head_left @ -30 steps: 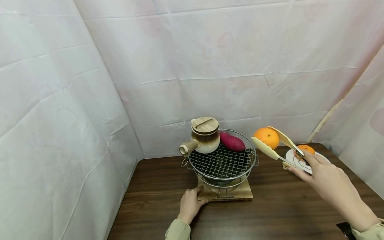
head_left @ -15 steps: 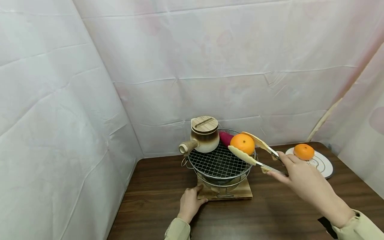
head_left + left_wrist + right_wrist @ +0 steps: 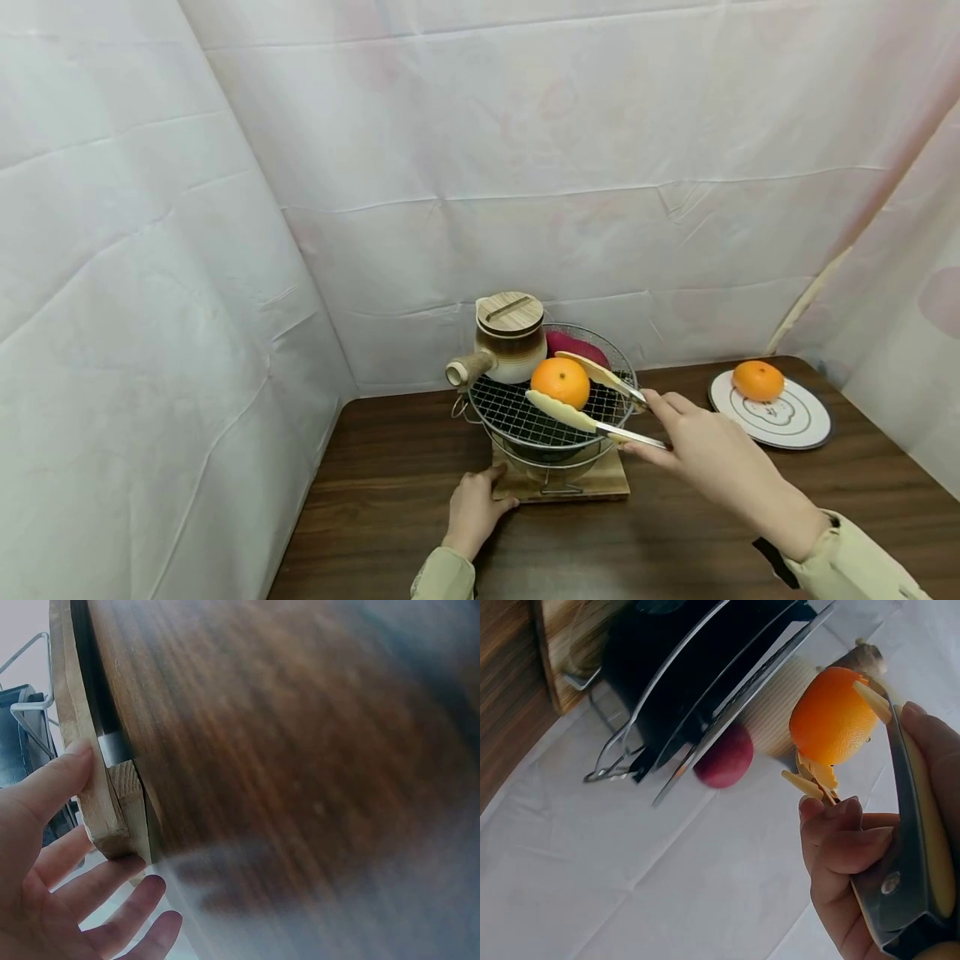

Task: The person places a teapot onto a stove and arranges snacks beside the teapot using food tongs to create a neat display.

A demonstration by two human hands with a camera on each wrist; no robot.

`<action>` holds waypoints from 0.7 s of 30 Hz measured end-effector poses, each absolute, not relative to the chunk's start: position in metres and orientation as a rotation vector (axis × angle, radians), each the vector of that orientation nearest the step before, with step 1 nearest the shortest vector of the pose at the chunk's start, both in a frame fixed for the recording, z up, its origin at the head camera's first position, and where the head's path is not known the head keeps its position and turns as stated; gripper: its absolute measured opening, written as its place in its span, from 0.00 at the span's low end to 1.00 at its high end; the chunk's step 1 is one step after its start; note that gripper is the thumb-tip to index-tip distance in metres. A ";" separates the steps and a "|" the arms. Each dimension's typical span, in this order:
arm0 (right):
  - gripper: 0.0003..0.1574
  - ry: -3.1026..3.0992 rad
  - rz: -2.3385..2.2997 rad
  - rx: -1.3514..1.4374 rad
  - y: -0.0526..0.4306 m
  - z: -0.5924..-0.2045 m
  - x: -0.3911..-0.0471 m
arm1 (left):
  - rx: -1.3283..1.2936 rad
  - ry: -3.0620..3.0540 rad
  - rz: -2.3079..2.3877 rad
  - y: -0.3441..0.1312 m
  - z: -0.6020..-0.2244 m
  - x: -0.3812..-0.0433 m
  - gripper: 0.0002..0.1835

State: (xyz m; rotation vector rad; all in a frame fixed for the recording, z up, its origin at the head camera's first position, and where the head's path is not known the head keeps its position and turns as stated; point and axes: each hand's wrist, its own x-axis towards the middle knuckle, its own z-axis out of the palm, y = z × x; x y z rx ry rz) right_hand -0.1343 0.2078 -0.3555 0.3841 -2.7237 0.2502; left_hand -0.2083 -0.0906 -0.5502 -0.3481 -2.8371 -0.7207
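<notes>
Left hand: we see it pinch a corner of the wooden board, the outermost fingers loosely spread.
Right hand: we see it curled round the tongs.
Orange: we find it between the tongs' tips, above the grill mesh, near the lidded pot.

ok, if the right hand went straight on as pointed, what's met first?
Probably the lidded pot, met by the orange in the right hand's tongs; height above the grill is hard to judge.
</notes>
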 end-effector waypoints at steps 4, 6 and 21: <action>0.46 -2.716 0.222 0.418 0.198 -0.357 -0.136 | -0.347 -2.834 -0.719 -0.091 -0.551 -0.209 0.29; 0.46 -2.713 0.213 0.435 0.193 -0.358 -0.136 | -0.348 -2.831 -0.716 -0.091 -0.551 -0.209 0.29; 0.46 -2.759 0.245 0.475 0.176 -0.369 -0.148 | -0.335 -2.830 -0.709 -0.091 -0.552 -0.208 0.29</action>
